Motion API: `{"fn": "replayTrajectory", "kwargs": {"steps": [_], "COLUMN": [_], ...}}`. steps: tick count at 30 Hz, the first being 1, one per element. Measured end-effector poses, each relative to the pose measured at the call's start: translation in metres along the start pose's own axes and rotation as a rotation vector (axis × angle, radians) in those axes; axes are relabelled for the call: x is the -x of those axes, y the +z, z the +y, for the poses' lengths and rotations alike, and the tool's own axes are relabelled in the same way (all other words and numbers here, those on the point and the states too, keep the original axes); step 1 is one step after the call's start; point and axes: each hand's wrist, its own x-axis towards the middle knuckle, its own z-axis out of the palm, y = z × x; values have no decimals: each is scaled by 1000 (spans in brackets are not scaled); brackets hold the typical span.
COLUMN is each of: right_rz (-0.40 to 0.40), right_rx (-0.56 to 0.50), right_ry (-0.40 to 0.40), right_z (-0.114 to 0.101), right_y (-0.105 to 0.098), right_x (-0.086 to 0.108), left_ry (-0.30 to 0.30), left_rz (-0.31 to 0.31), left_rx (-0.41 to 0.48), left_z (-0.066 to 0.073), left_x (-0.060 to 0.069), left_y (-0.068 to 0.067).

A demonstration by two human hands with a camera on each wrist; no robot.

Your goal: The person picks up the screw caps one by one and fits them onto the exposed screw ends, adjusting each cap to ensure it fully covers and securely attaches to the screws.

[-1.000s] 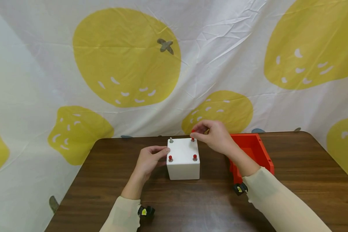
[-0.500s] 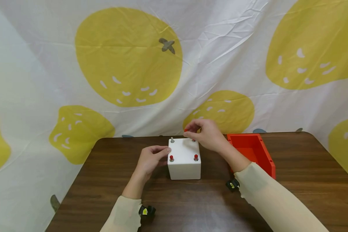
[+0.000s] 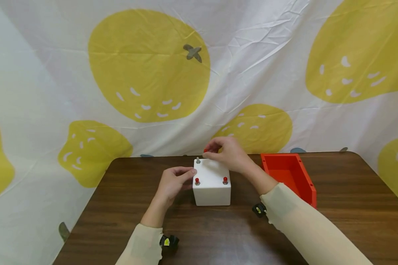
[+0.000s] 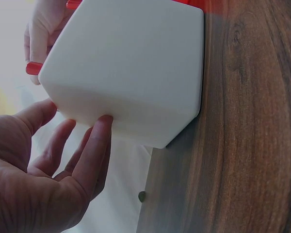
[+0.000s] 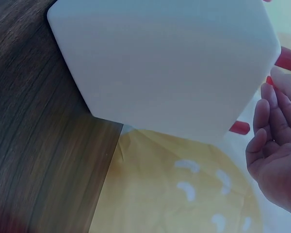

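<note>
A white box (image 3: 212,184) stands on the table. Red caps sit on its near-left post (image 3: 197,181) and near-right post (image 3: 225,180); the far-left metal post (image 3: 198,160) is bare. My left hand (image 3: 173,183) touches the box's left side with its fingertips, the thumb at the top edge. Over the far edge of the box, my right hand (image 3: 228,154) pinches a small red cap (image 3: 205,150), just right of the bare post. That hand hides the far-right post in the head view; its red cap (image 5: 239,127) shows in the right wrist view.
To the right of the box stands a red open bin (image 3: 286,173), partly behind the right forearm. The brown wooden table (image 3: 126,206) ends at the back against a hanging white cloth (image 3: 172,136) printed with yellow fruit.
My right hand has lifted from the far-right post and moved left, a red cap between its fingers, toward the far-left post. The left hand stays at the box's left side.
</note>
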Motion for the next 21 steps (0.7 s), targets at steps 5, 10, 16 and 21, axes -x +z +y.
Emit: {"fn": "replayTrajectory", "kwargs": {"steps": [5,10,16,21], "right_rz": [-28,-54,-75,-94], "right_rx": [-9,-13,1,-6], "right_ry": [1,7,6,7], "right_z": [-3,-3,-3,-2], "right_y": [5,8,11,15], "right_x": [-4,-8,-11,-13], "left_ry": [3,3,5,4], "left_rz": [-4,-9,-7,-3], "left_rx": [6,17,23,23], "left_z": [0,-1,-1,-2], "left_x": [0,0,0,-1], "left_y": [0,-1,-1,-1]}}
